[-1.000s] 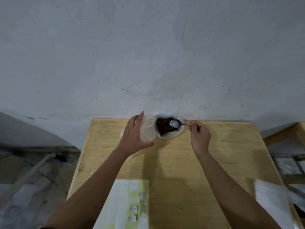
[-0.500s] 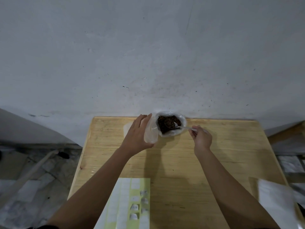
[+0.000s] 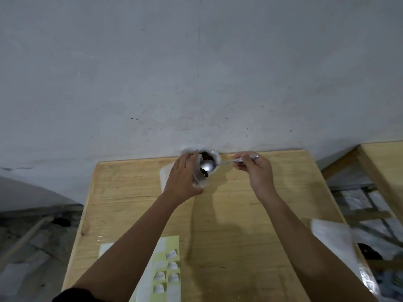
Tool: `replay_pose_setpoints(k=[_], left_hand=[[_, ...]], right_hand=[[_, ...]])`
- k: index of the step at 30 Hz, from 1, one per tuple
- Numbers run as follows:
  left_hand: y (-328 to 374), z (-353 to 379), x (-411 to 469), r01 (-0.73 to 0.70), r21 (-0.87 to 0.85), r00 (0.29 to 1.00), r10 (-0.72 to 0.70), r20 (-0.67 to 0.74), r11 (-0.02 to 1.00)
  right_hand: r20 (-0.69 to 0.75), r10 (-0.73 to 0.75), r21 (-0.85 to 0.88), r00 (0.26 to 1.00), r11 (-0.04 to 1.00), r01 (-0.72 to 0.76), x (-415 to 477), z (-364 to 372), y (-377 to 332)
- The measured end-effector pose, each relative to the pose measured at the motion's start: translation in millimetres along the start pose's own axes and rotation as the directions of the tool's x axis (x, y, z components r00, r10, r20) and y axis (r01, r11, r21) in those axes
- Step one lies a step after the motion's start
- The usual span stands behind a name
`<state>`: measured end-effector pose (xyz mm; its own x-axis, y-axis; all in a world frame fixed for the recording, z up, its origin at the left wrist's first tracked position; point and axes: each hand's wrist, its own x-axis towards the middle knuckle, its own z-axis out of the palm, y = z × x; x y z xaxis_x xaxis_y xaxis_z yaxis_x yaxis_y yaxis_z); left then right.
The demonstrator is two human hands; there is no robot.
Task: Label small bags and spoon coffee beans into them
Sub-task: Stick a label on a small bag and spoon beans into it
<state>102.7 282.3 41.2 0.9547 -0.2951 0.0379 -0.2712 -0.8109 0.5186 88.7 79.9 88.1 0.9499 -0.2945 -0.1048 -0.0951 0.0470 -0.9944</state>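
Observation:
My left hand (image 3: 183, 177) holds a small clear bag (image 3: 199, 178) upright near the far edge of the wooden table (image 3: 239, 214). My right hand (image 3: 254, 168) pinches the handle of a metal spoon (image 3: 207, 165). The spoon's bowl is tipped at the small bag's mouth, and a few dark coffee beans (image 3: 204, 172) lie just below it inside the bag. Behind it, against the wall, stands a larger clear bag of coffee beans (image 3: 207, 155), partly hidden by my left hand and the spoon.
A yellow-green label sheet (image 3: 166, 269) with several white labels lies at the near edge, under my left forearm. White paper or plastic sheets (image 3: 333, 243) lie at the table's right edge. Another sheet (image 3: 165, 173) peeks out behind my left hand. A second wooden table (image 3: 383, 166) stands to the right.
The spoon went from above the large bag down into the beans, then came out and over to the small bag, where beans now drop. The head camera has shifted.

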Motion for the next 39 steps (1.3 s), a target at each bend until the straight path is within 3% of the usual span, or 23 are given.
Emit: replay_pose_setpoints(k=[6,11,15,19,22,27,33,39], left_hand=[[-13,-7,-7,0.037,0.018,0.999,-0.036,-0.024,0.999],[-32,-16,-14,0.074,0.074,0.997,-0.073,-0.013,0.994],[-40,-22,-19,0.104,0.073,0.995,-0.103,-0.010,0.992],[-47,-26,-24,0.119,0.072,0.993,-0.119,-0.004,0.990],[-50,-25,-26,0.120,0.085,0.993,-0.120,-0.004,0.989],[-46,-18,-25,0.104,0.125,0.995,-0.104,-0.006,0.987],[-29,-7,-16,0.114,0.137,0.993,-0.116,0.002,0.984],[-1,5,-10,0.050,0.095,0.998,-0.048,-0.027,0.994]], right_hand=[[-0.219,-0.026,0.015,0.975,0.999,0.030,1,-9,11],[-0.115,-0.030,-0.173,0.993,0.985,0.009,4,19,41],[-0.125,-0.040,-0.290,0.991,0.957,0.002,2,48,58],[-0.219,0.149,-0.118,0.964,0.977,-0.178,6,66,67],[-0.293,0.331,0.109,0.897,0.943,-0.313,12,66,65],[-0.284,0.487,0.374,0.826,0.849,-0.372,13,46,56],[-0.213,0.363,0.364,0.907,0.891,-0.271,5,16,27],[-0.043,0.094,0.091,0.995,0.992,-0.090,-10,-4,12]])
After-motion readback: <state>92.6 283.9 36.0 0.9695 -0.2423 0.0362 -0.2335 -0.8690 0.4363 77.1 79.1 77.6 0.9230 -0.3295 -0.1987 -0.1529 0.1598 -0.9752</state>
